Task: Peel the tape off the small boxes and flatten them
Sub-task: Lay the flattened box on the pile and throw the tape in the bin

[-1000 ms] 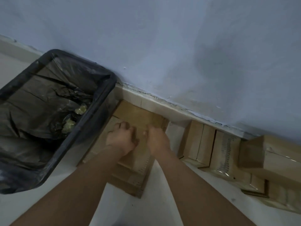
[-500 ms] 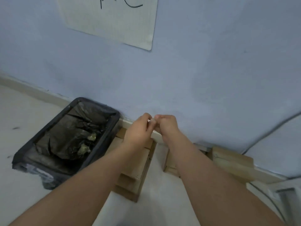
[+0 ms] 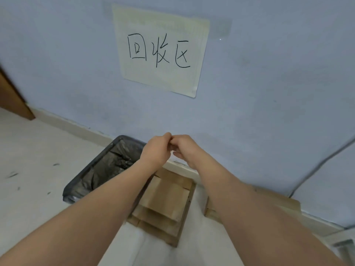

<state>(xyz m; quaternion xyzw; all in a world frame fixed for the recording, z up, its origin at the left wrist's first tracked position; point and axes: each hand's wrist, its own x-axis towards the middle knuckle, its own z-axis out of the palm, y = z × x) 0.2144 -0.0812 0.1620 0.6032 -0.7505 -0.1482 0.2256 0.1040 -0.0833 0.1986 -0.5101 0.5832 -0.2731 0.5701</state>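
My left hand [image 3: 156, 148] and my right hand [image 3: 184, 148] are raised in front of the wall with curled fingers, their fingertips meeting. They pinch something tiny between them, seemingly a scrap of tape that hardly shows. Below my forearms a stack of flattened brown cardboard boxes [image 3: 167, 204] lies on the floor against the skirting. Another cardboard box [image 3: 288, 203] sits to the right by the wall, mostly hidden behind my right arm.
A black bin [image 3: 107, 166] lined with a dark bag stands left of the stack. On the blue wall hangs a paper sign [image 3: 159, 50] with handwritten characters. A grey cable [image 3: 317, 166] runs down the wall at right. A brown door edge [image 3: 11, 100] is far left.
Both hands left the flattened stack and rose together with fingertips meeting. My view has tilted up, bringing the wall sign into sight.
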